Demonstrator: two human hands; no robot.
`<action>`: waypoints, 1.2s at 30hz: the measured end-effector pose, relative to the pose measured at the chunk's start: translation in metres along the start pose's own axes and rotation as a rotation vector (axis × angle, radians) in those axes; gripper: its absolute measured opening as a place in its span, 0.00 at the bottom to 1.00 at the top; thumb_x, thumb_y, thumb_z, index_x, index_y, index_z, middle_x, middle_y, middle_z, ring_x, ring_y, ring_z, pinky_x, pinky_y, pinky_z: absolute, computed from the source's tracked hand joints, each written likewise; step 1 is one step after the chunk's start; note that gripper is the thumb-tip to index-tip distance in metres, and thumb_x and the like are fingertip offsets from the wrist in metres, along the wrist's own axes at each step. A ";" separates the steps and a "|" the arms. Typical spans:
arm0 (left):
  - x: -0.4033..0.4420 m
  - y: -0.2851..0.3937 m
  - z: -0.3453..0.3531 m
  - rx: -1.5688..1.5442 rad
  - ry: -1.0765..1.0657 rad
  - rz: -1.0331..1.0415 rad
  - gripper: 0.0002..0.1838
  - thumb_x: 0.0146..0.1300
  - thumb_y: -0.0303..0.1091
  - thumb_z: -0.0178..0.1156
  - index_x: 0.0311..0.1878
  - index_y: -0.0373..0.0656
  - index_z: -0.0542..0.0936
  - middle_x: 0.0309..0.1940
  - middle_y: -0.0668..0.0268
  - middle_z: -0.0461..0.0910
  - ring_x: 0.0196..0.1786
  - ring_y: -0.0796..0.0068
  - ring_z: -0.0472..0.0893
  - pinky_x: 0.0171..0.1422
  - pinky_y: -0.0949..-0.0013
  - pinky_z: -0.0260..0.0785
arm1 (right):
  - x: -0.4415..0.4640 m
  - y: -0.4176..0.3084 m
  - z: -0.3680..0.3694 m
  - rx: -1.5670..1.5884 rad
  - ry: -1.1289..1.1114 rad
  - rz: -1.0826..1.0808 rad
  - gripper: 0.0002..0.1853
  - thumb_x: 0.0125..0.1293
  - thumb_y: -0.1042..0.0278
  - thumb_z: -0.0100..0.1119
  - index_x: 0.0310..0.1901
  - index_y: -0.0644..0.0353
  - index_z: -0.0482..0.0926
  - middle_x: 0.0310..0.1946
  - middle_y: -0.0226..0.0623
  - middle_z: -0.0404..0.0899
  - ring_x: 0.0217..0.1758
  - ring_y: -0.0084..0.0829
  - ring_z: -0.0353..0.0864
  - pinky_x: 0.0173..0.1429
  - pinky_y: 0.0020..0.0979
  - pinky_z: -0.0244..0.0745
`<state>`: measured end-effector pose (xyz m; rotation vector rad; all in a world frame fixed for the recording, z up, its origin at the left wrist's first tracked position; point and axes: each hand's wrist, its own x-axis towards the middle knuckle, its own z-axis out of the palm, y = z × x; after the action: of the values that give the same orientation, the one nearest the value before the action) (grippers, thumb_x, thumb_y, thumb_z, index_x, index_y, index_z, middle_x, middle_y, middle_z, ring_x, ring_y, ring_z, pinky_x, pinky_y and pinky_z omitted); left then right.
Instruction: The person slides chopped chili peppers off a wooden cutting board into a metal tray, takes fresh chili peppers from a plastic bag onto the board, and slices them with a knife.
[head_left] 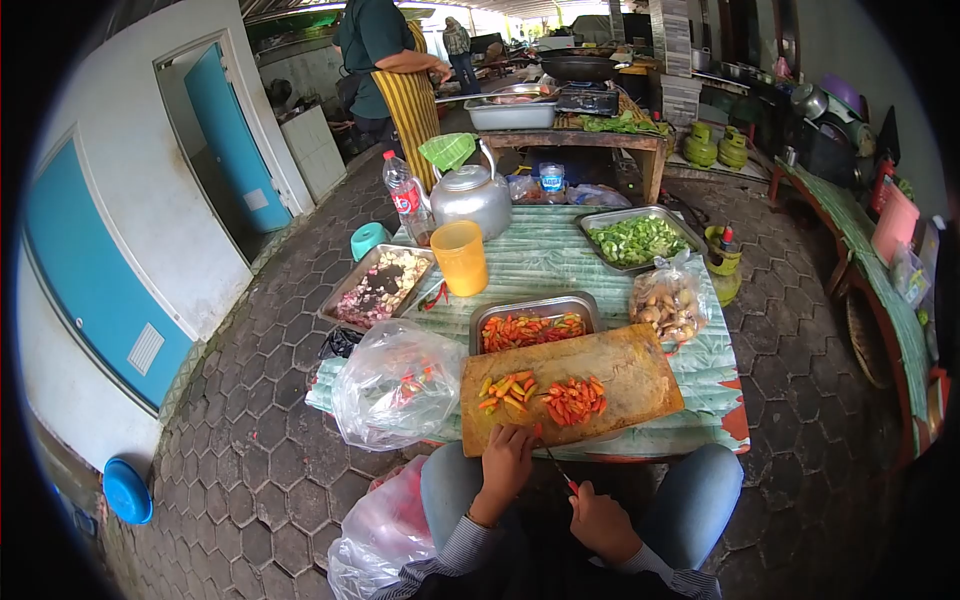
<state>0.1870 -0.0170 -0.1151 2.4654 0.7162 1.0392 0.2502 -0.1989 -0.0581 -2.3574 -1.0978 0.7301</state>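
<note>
A worn wooden cutting board (640, 375) rests at the near side of the table, with its back edge over a metal tray. On it lie two piles: orange-yellow chilies (508, 390) at left and red chilies (574, 402) at right. My left hand (508, 465) is at the board's front edge, fingers closed around a small red chili (538, 430) whose tip shows beside them. In my right hand (603, 525) is a knife (557, 466) with a red handle, its blade pointing toward that chili. The metal tray (597, 312) behind the board holds chopped chilies (530, 330).
Left of the board sits a clear plastic bag (390, 395) with some chilies. Behind are a tray of onions (378, 285), an orange cup (460, 258), a kettle (470, 200) and a tray of chopped greens (638, 240). A person (390, 75) stands by another table.
</note>
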 end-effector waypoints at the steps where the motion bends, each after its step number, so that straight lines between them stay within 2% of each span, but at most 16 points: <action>1: 0.000 0.000 -0.001 0.000 -0.001 0.001 0.03 0.56 0.26 0.61 0.34 0.41 0.80 0.33 0.63 0.77 0.38 0.59 0.75 0.39 0.60 0.71 | 0.000 0.000 0.000 0.003 0.000 -0.002 0.13 0.70 0.60 0.47 0.40 0.63 0.66 0.25 0.59 0.78 0.30 0.61 0.80 0.37 0.56 0.75; 11: 0.002 0.000 -0.003 -0.022 0.002 0.014 0.02 0.56 0.26 0.60 0.33 0.41 0.80 0.33 0.62 0.78 0.38 0.58 0.75 0.39 0.60 0.71 | 0.000 0.000 0.000 -0.009 -0.018 0.017 0.13 0.69 0.60 0.48 0.40 0.63 0.66 0.25 0.59 0.78 0.31 0.61 0.80 0.37 0.56 0.75; 13: 0.002 0.000 -0.003 -0.026 0.004 0.020 0.02 0.56 0.26 0.60 0.33 0.41 0.80 0.33 0.62 0.78 0.38 0.58 0.76 0.39 0.60 0.71 | 0.000 0.002 0.002 -0.047 0.042 -0.050 0.13 0.70 0.60 0.48 0.38 0.63 0.66 0.22 0.56 0.78 0.27 0.57 0.81 0.32 0.51 0.77; 20: 0.002 -0.001 -0.003 -0.022 -0.009 0.007 0.03 0.56 0.26 0.60 0.34 0.40 0.79 0.33 0.61 0.78 0.37 0.57 0.75 0.40 0.59 0.70 | 0.002 0.005 0.005 -0.055 0.045 -0.056 0.13 0.70 0.60 0.48 0.39 0.63 0.66 0.22 0.56 0.78 0.27 0.57 0.81 0.32 0.52 0.77; 22: 0.002 -0.001 -0.004 -0.024 -0.012 0.005 0.03 0.56 0.26 0.60 0.34 0.40 0.79 0.32 0.60 0.78 0.37 0.57 0.75 0.40 0.59 0.70 | 0.002 0.004 0.004 0.002 0.002 -0.007 0.13 0.69 0.60 0.48 0.39 0.63 0.66 0.24 0.58 0.77 0.30 0.60 0.79 0.36 0.55 0.75; 25: 0.003 -0.001 -0.004 -0.032 -0.022 0.010 0.03 0.55 0.26 0.60 0.34 0.40 0.79 0.32 0.60 0.78 0.37 0.56 0.75 0.40 0.59 0.70 | 0.001 0.006 0.006 -0.057 0.042 -0.056 0.13 0.70 0.60 0.48 0.39 0.63 0.66 0.22 0.57 0.78 0.28 0.57 0.81 0.32 0.52 0.77; 36: 0.004 -0.003 -0.005 -0.073 -0.012 0.008 0.03 0.55 0.24 0.59 0.34 0.39 0.78 0.31 0.58 0.77 0.36 0.54 0.75 0.39 0.57 0.70 | 0.001 0.004 0.003 -0.050 0.023 -0.039 0.13 0.70 0.59 0.48 0.39 0.63 0.66 0.23 0.56 0.78 0.28 0.58 0.81 0.33 0.53 0.76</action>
<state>0.1854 -0.0117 -0.1111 2.4120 0.6530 1.0337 0.2514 -0.1995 -0.0627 -2.3729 -1.1624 0.6678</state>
